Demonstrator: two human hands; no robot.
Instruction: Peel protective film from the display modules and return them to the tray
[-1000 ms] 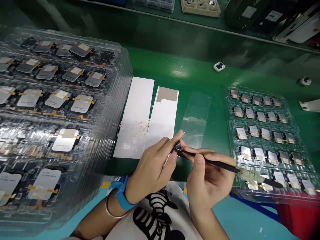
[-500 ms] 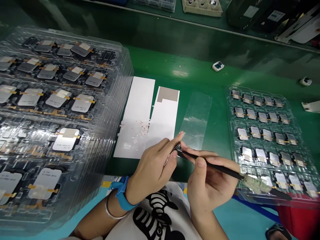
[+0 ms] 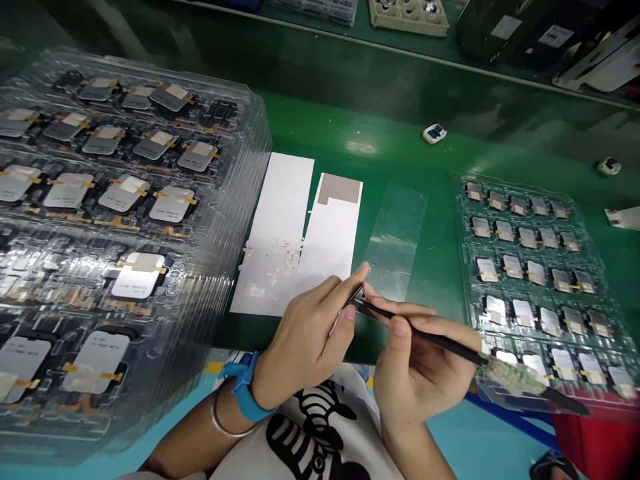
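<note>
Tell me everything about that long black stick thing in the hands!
The black tweezers are thin, dark and look like metal or coated plastic. They lie slanted, with the pointed tip up-left and the back end low on the right, wrapped in pale, worn tape. The right hand pinches them between thumb and fingers. The tip meets a small part pinched by the left hand. The back end hangs over the near edge of the clear tray on the right.

No text legible; part labels (image 3: 95, 350) too blurred.
</note>
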